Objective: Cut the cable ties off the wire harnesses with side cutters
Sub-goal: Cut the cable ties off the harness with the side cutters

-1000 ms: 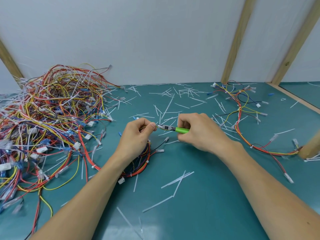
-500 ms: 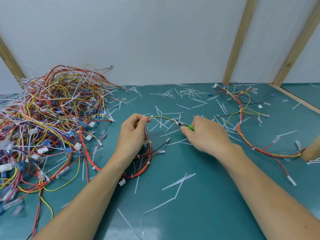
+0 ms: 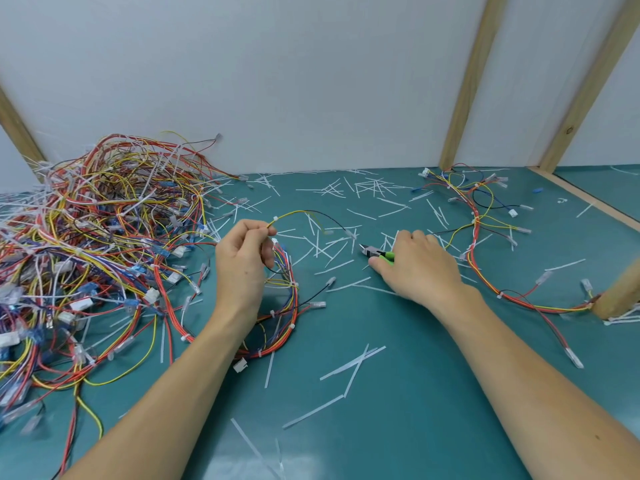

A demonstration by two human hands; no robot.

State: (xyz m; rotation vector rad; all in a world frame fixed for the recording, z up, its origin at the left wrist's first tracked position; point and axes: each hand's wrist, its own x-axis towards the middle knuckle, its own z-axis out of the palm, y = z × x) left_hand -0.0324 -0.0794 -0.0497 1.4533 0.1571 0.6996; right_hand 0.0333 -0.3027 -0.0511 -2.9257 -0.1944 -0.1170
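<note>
Pinched between the thumb and forefinger of the left hand [image 3: 242, 268] is a thin yellow-and-black branch wire [image 3: 304, 213] of the coiled wire harness [image 3: 282, 306], lifted in an arc above the teal work surface [image 3: 398, 410]; the right hand [image 3: 419, 268] curls around the green-handled side cutters [image 3: 375, 253], whose small jaws point toward the left hand but whose opening is too small to judge. A second earlier the cutter tip sat right at the left fingertips; it has since drawn away to the right and lowered toward the surface, and the branch wire now hangs free between the hands, which suggests one tie on this branch has been cut. Several white cable ties [image 3: 292, 327] remain on the red-orange bundle of the coil below the left wrist, so this harness appears unfinished. Along the left edge lies a large tangled pile of harnesses [image 3: 104, 230], seemingly still to be processed; near the right edge a spread-out harness [image 3: 485, 271] runs toward a wooden post [image 3: 620, 296]. Cut tie offcuts [image 3: 353, 368] litter the surface from the rear edge to the front, and may be mistaken for intact ties or catch under the wires.
</note>
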